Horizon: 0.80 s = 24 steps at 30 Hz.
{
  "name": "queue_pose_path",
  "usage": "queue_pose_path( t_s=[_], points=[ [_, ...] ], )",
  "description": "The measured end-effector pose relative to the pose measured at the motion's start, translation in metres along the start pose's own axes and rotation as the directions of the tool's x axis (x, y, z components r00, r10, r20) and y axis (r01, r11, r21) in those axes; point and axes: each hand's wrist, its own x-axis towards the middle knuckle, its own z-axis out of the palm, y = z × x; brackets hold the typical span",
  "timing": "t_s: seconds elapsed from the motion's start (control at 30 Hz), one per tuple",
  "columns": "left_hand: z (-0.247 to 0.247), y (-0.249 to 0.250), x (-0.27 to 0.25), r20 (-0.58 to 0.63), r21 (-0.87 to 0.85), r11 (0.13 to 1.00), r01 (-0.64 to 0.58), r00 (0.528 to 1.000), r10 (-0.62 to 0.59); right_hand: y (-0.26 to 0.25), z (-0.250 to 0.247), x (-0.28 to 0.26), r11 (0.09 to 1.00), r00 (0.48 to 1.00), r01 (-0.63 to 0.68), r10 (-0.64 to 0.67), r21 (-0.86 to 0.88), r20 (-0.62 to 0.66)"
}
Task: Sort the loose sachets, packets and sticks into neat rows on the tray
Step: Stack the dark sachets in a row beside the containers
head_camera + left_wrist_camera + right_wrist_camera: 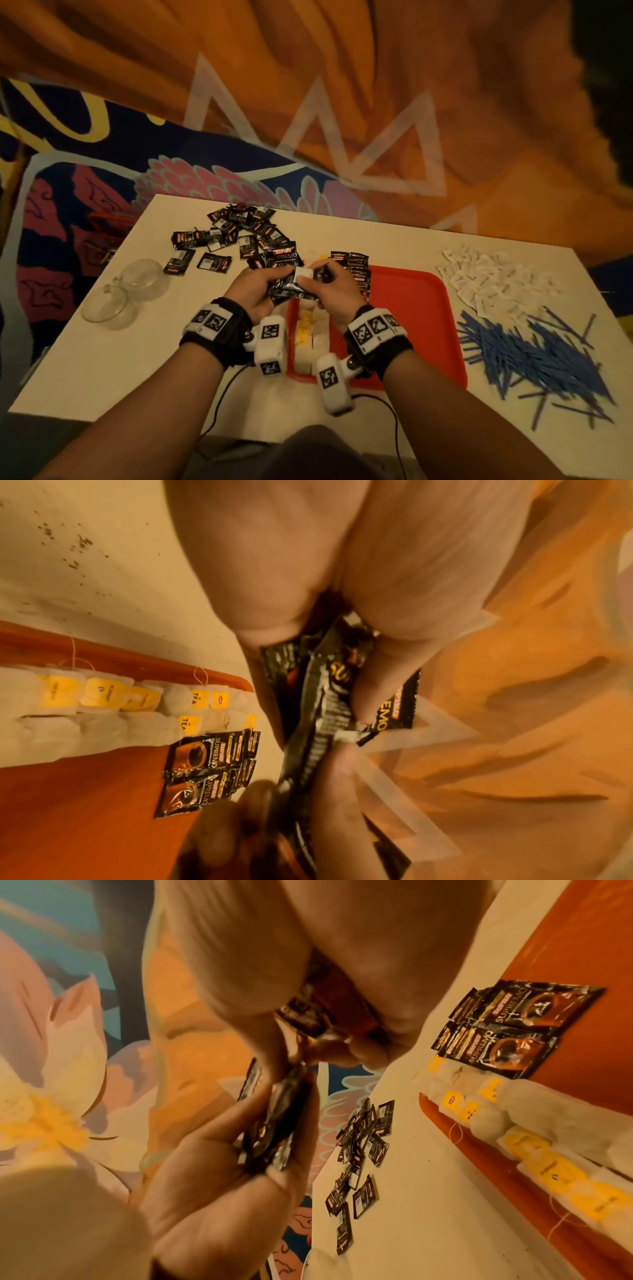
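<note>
head view, hands: the left hand (255,291) and the right hand (334,289) meet above the far left corner of the red tray (421,329), both gripping a bundle of black coffee packets (286,274); the top packet reads "supremo".
head view, tray: two rows of tea bags (310,337) run along its left edge, and a row of black packets (358,270) stands at its far edge.
head view, table: a loose heap of black packets (233,233) lies far left on the white table (102,377), two glass cups (128,294) sit near the left edge, white sachets (496,284) lie to the right of the tray, and blue sticks (534,359) lie nearer than them.
left wrist view: the left hand's fingers (387,674) curl round the glossy black bundle (325,696), which shows "supremo" in gold; the tea bags (137,710) carry yellow tags reading "tea"; two packets laid flat on the tray (195,772) show a coffee cup picture.
right wrist view: the right hand's thumb and fingers (369,1047) pinch the bundle's edge, blurred here; the flat packets (514,1026) read "kopiko supremo".
</note>
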Motion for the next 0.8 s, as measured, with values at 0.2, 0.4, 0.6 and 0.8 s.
queue_pose_path(
  t_s=[0.2, 0.4, 0.6, 0.8],
  points=[
    [0.016, -0.002, 0.005, -0.041, -0.031, 0.999, -0.012, 0.999, 0.011, -0.004, -0.01, -0.001, 0.997, 0.997, 0.001, 0.005, 0.082, -0.071],
    [0.022, -0.001, 0.009, -0.121, -0.029, 0.999, -0.042, 0.992, 0.038, -0.031, -0.028, -0.005, 0.966, 0.914, 0.258, -0.232, 0.033, -0.332],
    [0.035, -0.001, 0.006, -0.081, -0.106, 0.993, -0.045, 0.996, 0.036, -0.031, -0.023, -0.017, 0.394, 0.773, 0.548, -0.577, -0.738, 0.266],
    [0.039, -0.005, 0.002, 0.011, -0.11, 0.991, -0.079, 0.997, 0.08, -0.02, -0.028, -0.022, 0.308, 0.779, 0.573, -0.494, -0.76, 0.387]
  ],
)
